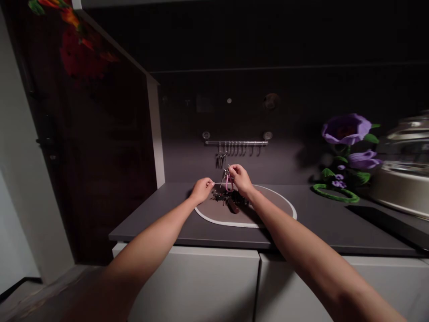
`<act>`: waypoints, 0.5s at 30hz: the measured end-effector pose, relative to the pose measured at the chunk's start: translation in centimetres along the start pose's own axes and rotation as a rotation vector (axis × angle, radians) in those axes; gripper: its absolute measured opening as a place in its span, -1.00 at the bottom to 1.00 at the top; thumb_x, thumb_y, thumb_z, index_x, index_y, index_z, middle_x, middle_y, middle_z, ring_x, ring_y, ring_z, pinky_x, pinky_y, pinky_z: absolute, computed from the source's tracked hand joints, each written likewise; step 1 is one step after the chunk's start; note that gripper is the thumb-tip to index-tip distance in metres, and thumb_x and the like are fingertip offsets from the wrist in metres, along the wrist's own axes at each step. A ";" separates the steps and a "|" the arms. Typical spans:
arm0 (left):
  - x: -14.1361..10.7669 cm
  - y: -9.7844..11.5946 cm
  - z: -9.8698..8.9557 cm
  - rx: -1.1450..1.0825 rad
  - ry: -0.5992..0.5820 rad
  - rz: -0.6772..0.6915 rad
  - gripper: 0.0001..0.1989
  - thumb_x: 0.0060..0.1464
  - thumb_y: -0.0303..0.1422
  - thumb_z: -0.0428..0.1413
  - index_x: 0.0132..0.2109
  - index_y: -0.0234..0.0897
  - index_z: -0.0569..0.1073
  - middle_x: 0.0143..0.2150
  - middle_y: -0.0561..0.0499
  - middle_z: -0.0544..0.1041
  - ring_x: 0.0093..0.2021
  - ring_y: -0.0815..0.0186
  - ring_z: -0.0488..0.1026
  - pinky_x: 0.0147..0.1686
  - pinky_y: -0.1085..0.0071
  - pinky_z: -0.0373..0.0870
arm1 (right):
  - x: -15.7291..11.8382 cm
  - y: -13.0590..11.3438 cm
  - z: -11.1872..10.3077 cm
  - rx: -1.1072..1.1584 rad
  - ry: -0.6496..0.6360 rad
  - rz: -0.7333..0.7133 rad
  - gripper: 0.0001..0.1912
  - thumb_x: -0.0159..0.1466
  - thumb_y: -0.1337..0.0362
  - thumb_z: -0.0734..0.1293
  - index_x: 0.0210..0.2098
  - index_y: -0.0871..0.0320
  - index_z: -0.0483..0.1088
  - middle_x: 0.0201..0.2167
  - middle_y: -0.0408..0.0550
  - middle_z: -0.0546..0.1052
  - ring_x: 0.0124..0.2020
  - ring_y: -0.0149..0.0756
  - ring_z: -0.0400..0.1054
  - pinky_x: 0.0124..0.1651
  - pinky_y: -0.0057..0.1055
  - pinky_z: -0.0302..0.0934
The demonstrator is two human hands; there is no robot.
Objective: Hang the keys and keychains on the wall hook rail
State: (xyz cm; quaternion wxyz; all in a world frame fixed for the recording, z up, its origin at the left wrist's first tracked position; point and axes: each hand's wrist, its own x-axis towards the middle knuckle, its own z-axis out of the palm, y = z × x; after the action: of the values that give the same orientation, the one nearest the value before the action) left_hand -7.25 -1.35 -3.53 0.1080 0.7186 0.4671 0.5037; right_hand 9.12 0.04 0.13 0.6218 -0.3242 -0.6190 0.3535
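My right hand (240, 178) is raised over the mat, thumb and fingers pinched on a bunch of keys (224, 177) with a pink strap (228, 184) hanging from it. My left hand (202, 189) is low at the mat's left side, fingertips pressed together; anything between them is too small to make out. Between the hands, a dark pile of keys (219, 196) and a brown key case (233, 206) lie on the oval brown mat (268, 214) with a white rim. My right hand and wrist partly hide the pile.
On the back wall a clear rail (236, 143) carries several hooks, with other keys (220, 157) hanging at its left. To the right stand purple fabric flowers (348, 129) and a large glass-topped appliance (405, 174). The grey counter (144, 223) ends beside a dark door (100, 156).
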 end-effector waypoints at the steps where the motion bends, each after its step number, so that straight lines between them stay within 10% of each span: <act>1: 0.0 -0.1 0.1 0.028 -0.013 0.020 -0.86 -0.02 -0.35 0.02 -0.47 -0.29 0.40 -0.53 0.04 0.41 -0.49 0.38 0.31 -0.42 0.45 0.19 | 0.3 -0.2 -0.1 0.019 0.034 0.016 -0.72 0.04 0.06 0.28 -0.41 0.14 0.20 -0.57 -0.26 0.24 -0.56 -0.51 0.15 -0.49 -0.52 0.15; 15: -0.1 -0.3 0.7 0.133 -0.067 0.072 -0.81 0.01 -0.36 -0.02 -0.43 -0.30 0.44 -0.48 0.01 0.44 -0.43 0.37 0.32 -0.38 0.46 0.20 | 7.2 -3.3 0.2 0.177 0.236 0.153 -0.89 0.19 0.40 0.17 -0.48 0.17 0.16 -0.67 -0.26 0.24 -0.66 -0.55 0.15 -0.45 -0.45 0.33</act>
State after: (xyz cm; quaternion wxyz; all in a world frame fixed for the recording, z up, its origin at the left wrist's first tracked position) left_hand -6.80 -1.03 -4.09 0.0574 0.7570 0.4693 0.4510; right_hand 8.88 4.30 6.80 0.6875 -0.3538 -0.4818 0.4124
